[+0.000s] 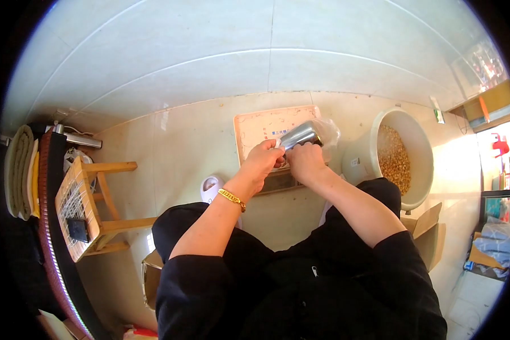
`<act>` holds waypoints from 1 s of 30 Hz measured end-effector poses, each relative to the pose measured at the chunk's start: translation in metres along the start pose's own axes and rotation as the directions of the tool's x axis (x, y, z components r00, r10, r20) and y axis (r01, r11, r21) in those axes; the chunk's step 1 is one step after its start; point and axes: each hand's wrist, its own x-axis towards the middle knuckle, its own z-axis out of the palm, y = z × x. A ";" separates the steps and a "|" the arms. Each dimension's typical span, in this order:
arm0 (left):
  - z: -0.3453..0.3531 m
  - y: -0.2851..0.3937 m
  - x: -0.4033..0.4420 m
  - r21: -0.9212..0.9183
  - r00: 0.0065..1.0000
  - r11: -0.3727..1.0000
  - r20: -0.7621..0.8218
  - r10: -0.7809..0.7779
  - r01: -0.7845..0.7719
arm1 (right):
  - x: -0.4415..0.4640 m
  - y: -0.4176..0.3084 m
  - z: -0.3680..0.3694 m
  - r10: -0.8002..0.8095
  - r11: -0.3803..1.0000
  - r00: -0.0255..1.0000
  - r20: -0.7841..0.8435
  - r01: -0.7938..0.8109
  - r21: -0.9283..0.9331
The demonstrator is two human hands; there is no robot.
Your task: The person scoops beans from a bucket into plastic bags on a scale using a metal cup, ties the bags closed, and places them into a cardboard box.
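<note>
In front of my knees, a shiny metal cup-like cylinder [301, 136] lies tilted between my hands. Clear plastic film, like a bag [330, 131], shows around its far right end. My left hand [262, 161] is closed at the cylinder's near end, pinching a whitish bit that looks like the bag's edge. Closed against the cylinder's lower side is my right hand [307, 161]; its fingertips are hidden. Both hands are over a flat, pale pink platform [254, 126] with printed characters, on the floor.
To the right stands a large pale bucket [424, 175] holding yellowish kernels or nuts. An open cardboard box [430, 243] is beside my right leg. A wooden stool [90, 195] with a dark flat object [78, 230] stands left. A tiled wall [221, 73] rises ahead.
</note>
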 end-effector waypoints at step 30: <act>-0.004 0.013 0.005 0.147 0.999 0.989 -0.035 0.001 0.004 | -0.060 0.103 -0.104 0.385 0.052 0.910 0.153 -0.187 0.981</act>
